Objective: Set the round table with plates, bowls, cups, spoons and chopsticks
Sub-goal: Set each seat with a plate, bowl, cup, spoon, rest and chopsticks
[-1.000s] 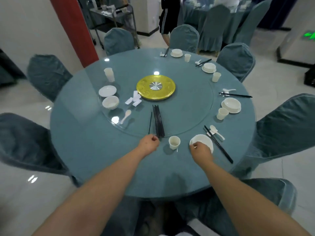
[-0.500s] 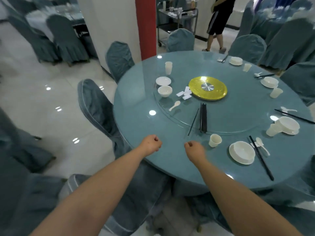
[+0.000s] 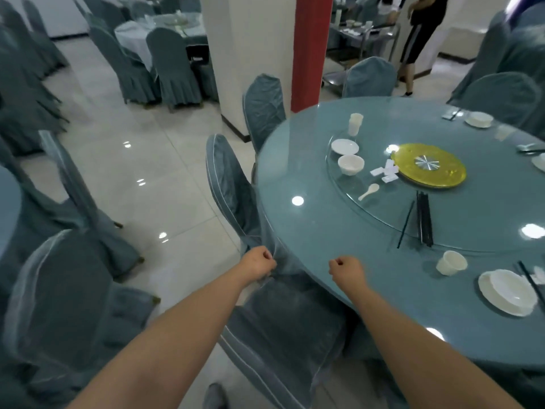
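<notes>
Both hands, left hand (image 3: 259, 262) and right hand (image 3: 345, 271), are hanging curled and empty while one place, plate (image 3: 507, 292) and cup (image 3: 449, 262), is sitting finished nearby (spare chopsticks (image 3: 424, 219), bowl (image 3: 351, 164) and spoon (image 3: 368, 192) are waiting beyond).

Both forearms are bare from the lower frame edge to the wrists; no sleeve, watch, bracelet or glove is visible. The left hand (image 3: 257, 263) and right hand (image 3: 345, 271), both near the table (image 3: 309, 231) edge, carry no rings.
</notes>
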Tool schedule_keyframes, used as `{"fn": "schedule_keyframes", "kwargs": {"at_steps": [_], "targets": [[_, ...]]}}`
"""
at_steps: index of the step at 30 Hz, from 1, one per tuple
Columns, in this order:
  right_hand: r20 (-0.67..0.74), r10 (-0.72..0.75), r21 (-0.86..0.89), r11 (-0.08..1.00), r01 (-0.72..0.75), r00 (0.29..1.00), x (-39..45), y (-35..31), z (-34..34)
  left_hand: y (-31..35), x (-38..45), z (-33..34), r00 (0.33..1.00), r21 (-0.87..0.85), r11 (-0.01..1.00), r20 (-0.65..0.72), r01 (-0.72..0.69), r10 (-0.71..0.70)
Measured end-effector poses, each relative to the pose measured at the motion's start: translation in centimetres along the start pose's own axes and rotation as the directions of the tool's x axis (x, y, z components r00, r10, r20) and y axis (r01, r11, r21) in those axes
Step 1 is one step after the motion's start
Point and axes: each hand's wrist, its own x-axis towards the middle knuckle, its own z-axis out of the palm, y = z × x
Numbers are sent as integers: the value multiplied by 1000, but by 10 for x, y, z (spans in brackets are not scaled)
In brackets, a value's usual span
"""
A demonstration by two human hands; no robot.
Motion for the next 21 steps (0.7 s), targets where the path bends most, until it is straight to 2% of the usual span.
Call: {"fn": "schedule_keyframes", "kwargs": {"at_steps": [7, 10, 15, 21], "targets": [[-78, 151, 8, 989, -151, 985, -11, -56, 66, -38, 50, -73, 987, 114, 991, 148, -73, 56], [-106, 212, 76, 976, -205, 971, -20, -63, 83, -39, 66, -91, 974, 160, 982, 215, -104, 68], [-140, 229, 119, 970, -213, 963, -15, -70, 87, -27, 84, -101, 966, 217, 961, 229, -172, 122], [-159, 273, 170, 954, -246, 949, 7, -72, 88, -20, 105, -105, 964, 192, 966, 233, -176, 129]]}}
